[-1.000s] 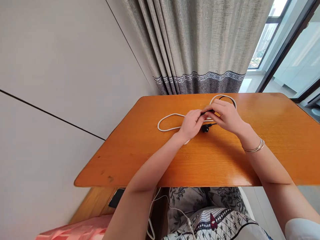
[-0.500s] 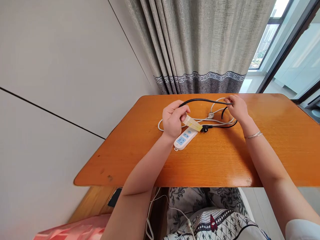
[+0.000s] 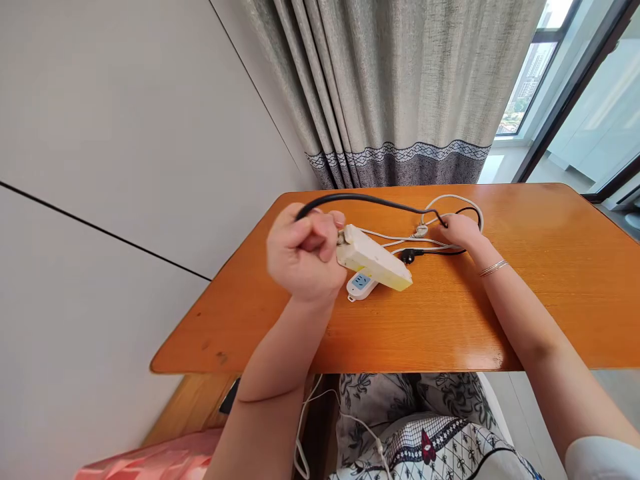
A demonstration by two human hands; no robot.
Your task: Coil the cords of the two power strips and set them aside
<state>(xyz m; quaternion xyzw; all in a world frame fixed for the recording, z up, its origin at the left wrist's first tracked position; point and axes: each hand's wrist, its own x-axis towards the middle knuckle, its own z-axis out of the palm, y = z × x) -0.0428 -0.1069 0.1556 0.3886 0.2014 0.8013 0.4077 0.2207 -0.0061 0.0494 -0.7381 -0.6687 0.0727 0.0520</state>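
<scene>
My left hand (image 3: pixel 305 250) is raised above the orange table (image 3: pixel 450 313), closed round the black cable (image 3: pixel 370 199) where it enters a yellowed power strip (image 3: pixel 373 257), which hangs lifted off the table. My right hand (image 3: pixel 457 230) lies farther back, fingers pinched on the same black cable near its coil. A white power strip with blue sockets (image 3: pixel 361 283) lies on the table under the lifted strip, its white cord (image 3: pixel 453 200) looping behind. A black plug (image 3: pixel 410 255) rests beside them.
A grey curtain (image 3: pixel 400 87) hangs behind the table, a white wall (image 3: pixel 125 167) at left, a window (image 3: pixel 575 80) at right. A thin white cable (image 3: pixel 305 433) dangles below the table's near edge over patterned fabric (image 3: pixel 425 433).
My left hand has pulled toward me and up, lifting the yellowed strip and drawing the black cable taut. My right hand slid lower along the cable toward the coil.
</scene>
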